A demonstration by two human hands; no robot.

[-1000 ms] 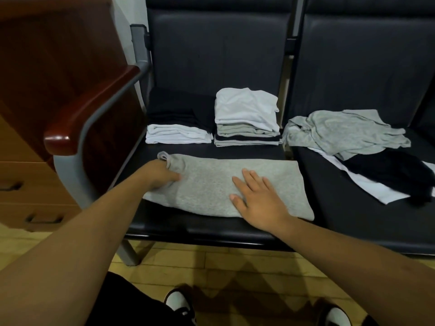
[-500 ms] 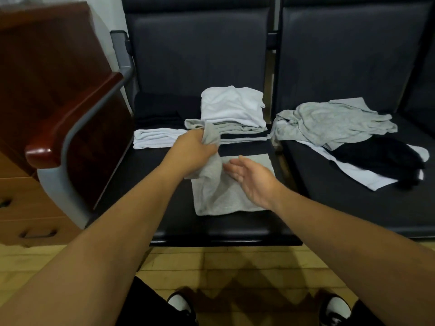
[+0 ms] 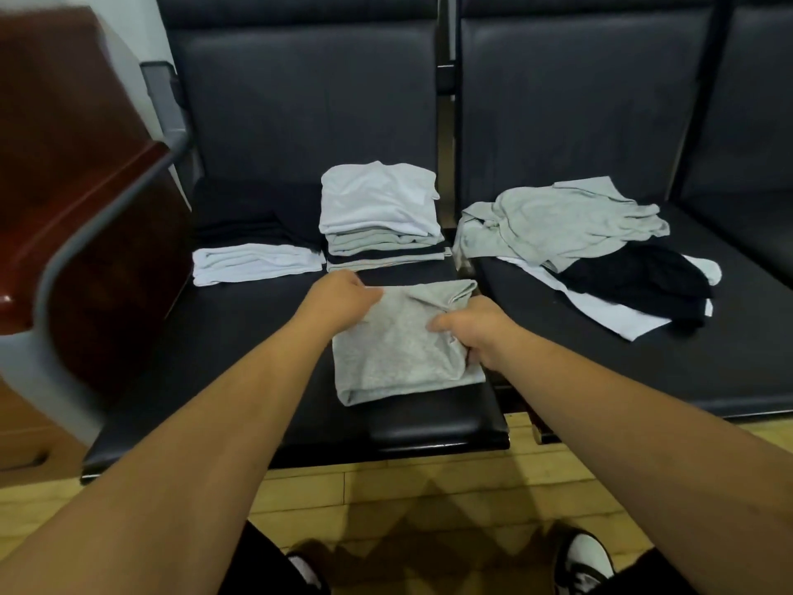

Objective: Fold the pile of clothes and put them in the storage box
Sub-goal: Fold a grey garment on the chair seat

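From the head view I see the grey garment (image 3: 399, 350) lying folded into a rough square on the front right part of the left seat of the dark counter (image 3: 240, 337). Its right edge runs along the seat's right edge, just beside the gap to the next seat. Its near edge stops short of the seat's front lip.

My left hand (image 3: 343, 300) has its fingers curled onto the garment's far left corner and grips the cloth there. My right hand (image 3: 476, 332) pinches the right edge, thumb on top and fingers tucked under the fold.

Behind the garment, apart from it, stands the folded stack (image 3: 382, 216) with a white piece on top. To its left lie a folded white piece (image 3: 253, 264) and, behind that, a folded black piece (image 3: 253, 221).

On the right seat the loose pile (image 3: 600, 259) spreads out: a grey piece on top, black and white pieces beneath, the white one reaching towards the front.

Bare seat lies open to the left of the garment, up to the armrest (image 3: 64, 234), which is blurred. Below the front lip are the wooden floor (image 3: 429, 487) and my shoes (image 3: 579, 560)
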